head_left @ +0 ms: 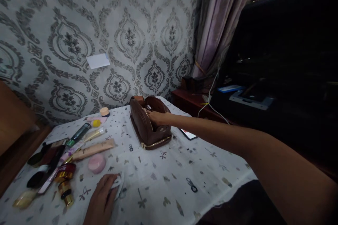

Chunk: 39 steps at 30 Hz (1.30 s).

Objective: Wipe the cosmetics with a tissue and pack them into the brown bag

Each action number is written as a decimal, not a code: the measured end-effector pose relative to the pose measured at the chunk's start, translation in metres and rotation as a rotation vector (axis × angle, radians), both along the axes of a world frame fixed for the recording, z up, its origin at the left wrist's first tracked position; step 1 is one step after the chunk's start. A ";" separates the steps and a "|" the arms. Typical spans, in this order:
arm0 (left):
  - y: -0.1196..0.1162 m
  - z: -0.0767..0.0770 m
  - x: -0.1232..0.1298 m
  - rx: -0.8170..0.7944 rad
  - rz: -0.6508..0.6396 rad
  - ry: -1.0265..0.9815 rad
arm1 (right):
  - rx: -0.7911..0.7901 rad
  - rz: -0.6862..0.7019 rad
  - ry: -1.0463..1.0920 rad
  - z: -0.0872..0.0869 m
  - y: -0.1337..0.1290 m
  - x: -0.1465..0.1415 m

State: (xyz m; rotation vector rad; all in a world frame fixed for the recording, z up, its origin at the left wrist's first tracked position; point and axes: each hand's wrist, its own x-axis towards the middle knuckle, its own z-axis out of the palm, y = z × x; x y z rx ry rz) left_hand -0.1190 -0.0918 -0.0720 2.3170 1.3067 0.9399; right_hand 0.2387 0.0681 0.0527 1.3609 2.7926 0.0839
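A brown zippered bag point(142, 123) stands open on the patterned white tablecloth point(150, 182). My right hand point(160, 119) reaches into it from the right, and its fingertips are hidden or too dim to make out inside. Near the front edge, my left hand point(101, 197) rests on the cloth with its fingers closed on a crumpled white wipe point(118, 184). Just beyond that hand lies a round pink container point(96, 163). Left of it are a peach tube point(93, 148), a dark red and gold jar point(66, 171) and a small gold bottle point(65, 193).
Further tubes, brushes and a green tube point(78, 134) lie along the table's left side. A small jar point(104, 112) stands near the wall. Partly behind my right forearm is a phone point(188, 134). A white cable point(209, 96) hangs beside the large black object point(280, 52).
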 end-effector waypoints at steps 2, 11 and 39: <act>0.000 0.001 0.000 -0.003 0.002 0.004 | 0.014 -0.034 -0.031 0.001 -0.005 0.000; -0.002 0.006 0.001 0.014 0.001 0.018 | 0.027 -0.186 -0.115 0.010 -0.018 -0.013; -0.002 0.011 0.002 0.106 0.010 0.124 | 0.054 -0.159 -0.284 0.056 -0.019 0.016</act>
